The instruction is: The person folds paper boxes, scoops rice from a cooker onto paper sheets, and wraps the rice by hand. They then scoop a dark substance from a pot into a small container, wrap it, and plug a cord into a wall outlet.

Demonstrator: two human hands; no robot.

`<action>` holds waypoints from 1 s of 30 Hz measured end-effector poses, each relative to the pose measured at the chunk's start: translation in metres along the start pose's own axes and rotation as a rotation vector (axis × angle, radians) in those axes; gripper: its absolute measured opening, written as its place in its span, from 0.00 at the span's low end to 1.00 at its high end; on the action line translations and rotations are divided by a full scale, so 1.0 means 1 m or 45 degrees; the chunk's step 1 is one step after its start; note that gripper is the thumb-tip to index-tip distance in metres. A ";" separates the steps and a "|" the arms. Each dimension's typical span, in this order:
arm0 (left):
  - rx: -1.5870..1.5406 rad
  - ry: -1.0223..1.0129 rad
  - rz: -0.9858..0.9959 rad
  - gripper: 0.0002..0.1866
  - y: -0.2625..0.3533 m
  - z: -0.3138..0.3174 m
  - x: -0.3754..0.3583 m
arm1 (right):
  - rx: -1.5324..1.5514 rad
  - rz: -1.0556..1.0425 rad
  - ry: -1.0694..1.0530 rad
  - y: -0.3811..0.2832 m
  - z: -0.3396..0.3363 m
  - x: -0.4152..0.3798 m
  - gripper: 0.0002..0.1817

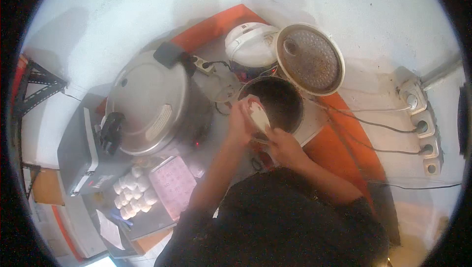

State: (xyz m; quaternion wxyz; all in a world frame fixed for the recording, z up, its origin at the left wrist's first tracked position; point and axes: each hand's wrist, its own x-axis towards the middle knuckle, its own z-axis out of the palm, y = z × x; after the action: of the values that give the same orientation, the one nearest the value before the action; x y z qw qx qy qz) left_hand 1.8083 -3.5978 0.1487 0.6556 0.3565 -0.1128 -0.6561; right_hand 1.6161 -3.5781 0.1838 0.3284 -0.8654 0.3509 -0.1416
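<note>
In the head view, a cream oval thing [259,117] is between my hands, narrowing towards the right one like a rice paddle; its exact kind is blurred. My left hand [242,119] curls its fingers round the upper side of it. My right hand [285,147] is closed at the narrow lower end. Both hands are over the near left rim of an open rice cooker [282,103] with a dark inside. The cooker's raised lid [310,60] leans back behind it, its inner face brown and wet-looking.
A large steel pressure cooker [147,99] stands left, with a white appliance [251,45] at the back. Several white round bundles [133,193] lie near a pink-white tray [173,186]. Cables run to wall sockets [422,119] on the right. An orange edge [344,156] borders the counter.
</note>
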 end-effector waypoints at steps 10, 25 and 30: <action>-0.089 0.163 0.244 0.21 0.027 0.013 0.002 | 0.265 0.368 0.179 0.035 -0.017 -0.041 0.25; -0.099 0.092 0.475 0.18 0.031 -0.017 -0.088 | 0.502 0.608 0.727 0.116 -0.020 -0.036 0.15; -0.277 0.175 0.370 0.22 0.019 -0.073 -0.131 | 0.783 0.561 0.563 0.057 -0.018 -0.037 0.16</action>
State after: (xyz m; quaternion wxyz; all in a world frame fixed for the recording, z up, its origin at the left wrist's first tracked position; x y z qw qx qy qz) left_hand 1.8532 -3.4529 0.1496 0.7841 0.3077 -0.0464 -0.5369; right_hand 1.5521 -3.5910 0.1587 0.5102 -0.5807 0.5306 -0.3478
